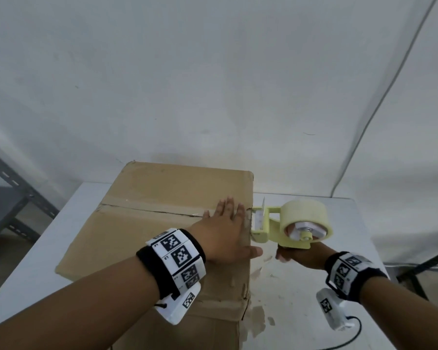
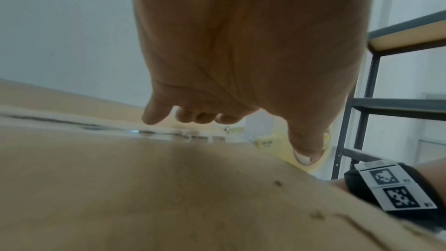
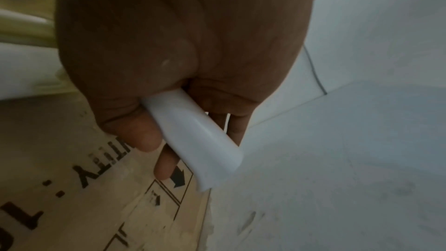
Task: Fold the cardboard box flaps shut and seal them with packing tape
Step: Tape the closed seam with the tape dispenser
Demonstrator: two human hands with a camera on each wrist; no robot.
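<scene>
A brown cardboard box (image 1: pixel 162 198) stands on the white table, its top flaps folded down and meeting at a dark seam (image 1: pixel 147 210). My left hand (image 1: pixel 225 231) lies flat on the top at the right end of the seam, fingers straight. My right hand (image 1: pixel 299 256) grips the white handle (image 3: pixel 198 144) of a pale yellow tape dispenser (image 1: pixel 288 223), whose head touches the box's right top edge. The roll of tape (image 1: pixel 305 217) sits on the dispenser. In the left wrist view the left hand (image 2: pixel 241 64) hovers close over the box top (image 2: pixel 144 188).
The white table (image 1: pixel 314 299) has worn patches beside the box. A grey metal shelf rack (image 1: pixel 8 188) stands at the left, and a dark frame (image 1: pixel 420 269) at the right. A white wall lies behind. A cable (image 1: pixel 339 344) trails near the right wrist.
</scene>
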